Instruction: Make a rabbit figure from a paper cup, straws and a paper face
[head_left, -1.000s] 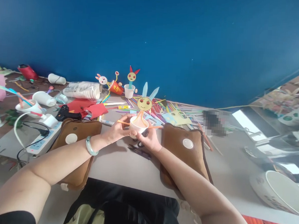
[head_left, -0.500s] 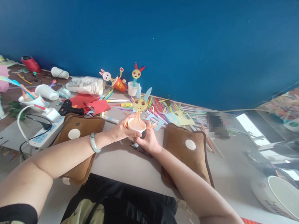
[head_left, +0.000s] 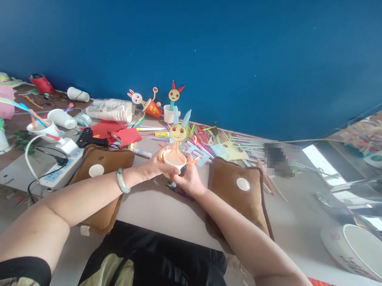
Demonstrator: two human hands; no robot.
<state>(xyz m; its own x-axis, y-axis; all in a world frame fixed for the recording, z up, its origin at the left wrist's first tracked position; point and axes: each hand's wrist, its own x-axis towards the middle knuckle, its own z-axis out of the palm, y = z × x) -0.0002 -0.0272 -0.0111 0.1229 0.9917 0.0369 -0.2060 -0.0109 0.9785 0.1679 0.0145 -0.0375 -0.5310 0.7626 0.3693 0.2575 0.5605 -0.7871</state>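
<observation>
Between my two hands is a white paper cup (head_left: pixel 174 159), held just above the table. Orange strips rise from inside it and carry a round yellow paper rabbit face (head_left: pixel 178 132) with two pale blue ears. My left hand (head_left: pixel 156 163) wraps the cup's left side, its thumb along the near front. On the other side, my right hand (head_left: pixel 189 177) grips the lower right of the cup, near an orange strip that sticks out sideways. Something dark lies on the table under my right hand, partly hidden.
Brown cushions (head_left: pixel 244 193) lie on both sides. At the left are a power strip (head_left: pixel 61 169), a black glue gun (head_left: pixel 92 138) and stacked paper cups (head_left: pixel 110 112). Finished rabbit cups (head_left: pixel 168 114), coloured sticks (head_left: pixel 207 137) and paper scraps line the blue wall. A white bowl (head_left: pixel 342 251) stands right.
The rabbit face and its ears have tilted slightly to the left. Both hands keep their hold on the cup, which has barely moved.
</observation>
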